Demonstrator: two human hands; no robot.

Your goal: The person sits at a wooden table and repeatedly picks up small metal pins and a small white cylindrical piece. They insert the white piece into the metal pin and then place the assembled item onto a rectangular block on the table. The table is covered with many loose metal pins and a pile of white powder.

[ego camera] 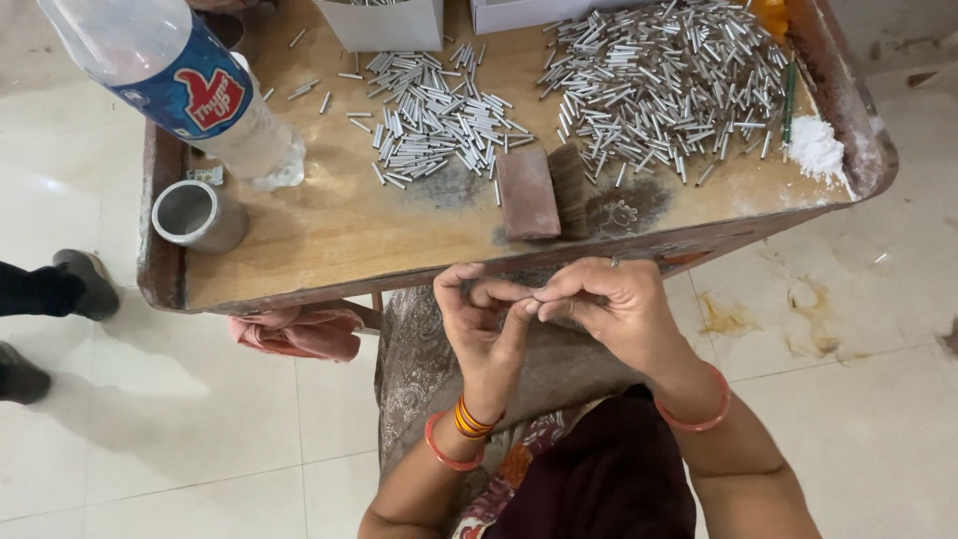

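Note:
My left hand (486, 324) and my right hand (609, 302) meet fingertip to fingertip just below the near edge of a wooden tray table (329, 230). Between the pinched fingers is a small thin piece (535, 299), mostly hidden; I cannot tell what it is. On the table lie two heaps of short silver metal tubes, a smaller one (439, 115) at the middle and a larger one (664, 85) to the right. A wooden-backed brush (542, 192) lies between the heaps near the front edge.
A clear plastic bottle with a blue and red label (185, 85) stands at the table's left, beside a short metal cup (198, 215). White powder (816, 148) sits at the right rim. Two white boxes (389, 22) are at the back. Someone's dark shoes (85, 284) rest on the tiled floor, left.

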